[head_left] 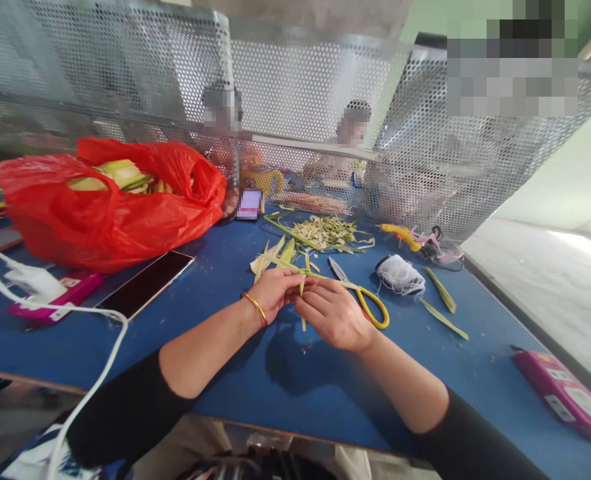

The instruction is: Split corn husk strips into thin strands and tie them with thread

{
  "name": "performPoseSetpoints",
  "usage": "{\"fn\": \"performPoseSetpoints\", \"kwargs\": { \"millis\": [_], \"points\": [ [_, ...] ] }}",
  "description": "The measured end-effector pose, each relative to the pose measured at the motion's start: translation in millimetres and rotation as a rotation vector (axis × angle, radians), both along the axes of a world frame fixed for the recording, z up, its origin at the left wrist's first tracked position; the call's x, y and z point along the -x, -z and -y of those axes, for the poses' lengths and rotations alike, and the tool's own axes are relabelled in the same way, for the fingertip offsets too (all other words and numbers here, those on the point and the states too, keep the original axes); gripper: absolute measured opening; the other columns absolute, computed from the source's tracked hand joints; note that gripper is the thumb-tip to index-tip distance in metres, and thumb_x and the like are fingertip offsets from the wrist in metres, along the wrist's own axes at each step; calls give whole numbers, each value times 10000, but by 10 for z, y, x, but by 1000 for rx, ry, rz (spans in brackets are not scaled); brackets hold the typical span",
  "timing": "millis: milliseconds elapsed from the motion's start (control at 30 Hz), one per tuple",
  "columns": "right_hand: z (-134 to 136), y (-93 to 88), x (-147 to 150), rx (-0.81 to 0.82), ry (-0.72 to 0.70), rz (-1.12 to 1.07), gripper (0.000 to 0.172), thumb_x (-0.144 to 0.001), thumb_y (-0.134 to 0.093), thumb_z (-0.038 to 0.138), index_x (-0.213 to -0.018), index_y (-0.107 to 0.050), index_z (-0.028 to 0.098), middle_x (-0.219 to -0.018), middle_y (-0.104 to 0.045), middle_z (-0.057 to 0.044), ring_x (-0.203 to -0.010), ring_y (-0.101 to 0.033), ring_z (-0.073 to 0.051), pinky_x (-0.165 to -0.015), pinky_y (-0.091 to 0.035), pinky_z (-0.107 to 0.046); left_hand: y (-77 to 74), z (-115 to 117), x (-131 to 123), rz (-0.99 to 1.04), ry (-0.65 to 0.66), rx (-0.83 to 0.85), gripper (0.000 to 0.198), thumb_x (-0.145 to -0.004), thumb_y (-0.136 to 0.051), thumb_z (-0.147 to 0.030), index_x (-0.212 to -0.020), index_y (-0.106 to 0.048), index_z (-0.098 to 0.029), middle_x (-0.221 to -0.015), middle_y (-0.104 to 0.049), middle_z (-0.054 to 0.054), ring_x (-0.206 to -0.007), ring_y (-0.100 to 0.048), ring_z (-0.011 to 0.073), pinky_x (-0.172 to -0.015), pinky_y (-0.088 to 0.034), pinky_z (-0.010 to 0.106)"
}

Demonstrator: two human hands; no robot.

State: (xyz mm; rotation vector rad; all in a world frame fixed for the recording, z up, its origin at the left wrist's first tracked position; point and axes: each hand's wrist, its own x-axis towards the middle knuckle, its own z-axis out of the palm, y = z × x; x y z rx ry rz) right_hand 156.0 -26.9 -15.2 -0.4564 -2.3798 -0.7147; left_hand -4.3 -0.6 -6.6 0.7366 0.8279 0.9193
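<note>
No text, brand or number can be read. The pink box (565,395) at the right table edge carries white labels, and the pink box (60,295) at the left a red-and-white one, all too small and blurred to make out.

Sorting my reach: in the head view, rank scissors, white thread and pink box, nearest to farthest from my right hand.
1. Scissors, beside the right hand holding leaf strips.
2. White thread, farther right and back.
3. Pink box, far right.
</note>
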Motion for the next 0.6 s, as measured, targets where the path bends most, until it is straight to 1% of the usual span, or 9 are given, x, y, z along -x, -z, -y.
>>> {"fn": "performPoseSetpoints", "kwargs": {
  "millis": [100, 167, 233, 333, 367, 433, 467, 533, 600],
  "points": [
    [26, -19, 29, -27, -42, -32, 269, -1037, -481, 117, -866, -682, 169, -689, -665, -14, -721, -622, -172, -922, -513, -314, 9, -10, -1, -12, -9, -2, 160, -828, -713, -42, -683, -709, -109, -698, -750, 91, -638, -699, 116, -666, -546, 189],
    [44, -24, 45, -37, -66, -28, 260, -1024, -508, 114, -836, -681, 164, -677, -665, -17, -708, -624, -173, -879, -519, -312, 13, -21, -2, -22, -20, -7, 116, -832, -720, -55, -731, -722, -110, -789, -789, 124, -755, -756, 161, -737, -576, 222],
    [59, -30, 50, -37, -86, -8, 244, -1015, -522, 111, -836, -681, 159, -687, -681, -25, -723, -640, -178, -868, -518, -316, 10, -33, -1, -35, -33, -9, 77, -829, -734, -66, -768, -724, -113, -850, -805, 140, -821, -775, 189, -776, -592, 250],
    [59, -44, 27, -48, -52, -14, 216, -1019, -484, 85, -981, -691, 137, -785, -741, -49, -788, -669, -187, -863, -507, -322, -19, -45, 2, -56, -56, 0, 83, -841, -712, -57, -777, -717, -110, -848, -804, 134, -745, -759, 161, -711, -588, 226],
    [50, -47, 10, -55, -4, -40, 219, -1022, -471, 84, -1053, -685, 125, -840, -760, -67, -818, -675, -192, -852, -500, -326, -35, -45, 2, -55, -70, 6, 96, -847, -695, -43, -779, -715, -109, -827, -800, 123, -690, -739, 138, -675, -579, 211],
    [14, -48, -38, -41, 170, -123, 221, -1038, -475, 137, -1145, -667, 113, -954, -775, -110, -872, -678, -210, -837, -479, -343, -70, -34, 3, -40, -85, 16, 118, -850, -666, -16, -796, -713, -109, -780, -788, 99, -600, -697, 107, -630, -569, 197],
    [-10, -45, -66, -9, 278, -163, 215, -1049, -485, 190, -1132, -673, 124, -969, -772, -120, -871, -674, -219, -827, -465, -352, -87, -25, 4, -30, -84, 21, 125, -847, -655, -5, -810, -713, -110, -763, -782, 89, -580, -689, 104, -624, -572, 201],
    [-62, -30, -123, 116, 449, -201, 241, -1068, -489, 289, -1021, -693, 168, -888, -758, -96, -809, -660, -218, -796, -436, -350, -114, -6, 11, -9, -70, 22, 151, -826, -641, 15, -845, -714, -117, -757, -776, 72, -591, -705, 117, -647, -590, 223],
    [-103, -10, -168, 279, 501, -194, 296, -1082, -466, 318, -924, -688, 203, -796, -735, -52, -726, -639, -192, -755, -412, -326, -126, 7, 20, -2, -51, 28, 176, -807, -625, 20, -856, -710, -126, -756, -768, 59, -611, -720, 131, -665, -598, 244]
  ]
}}
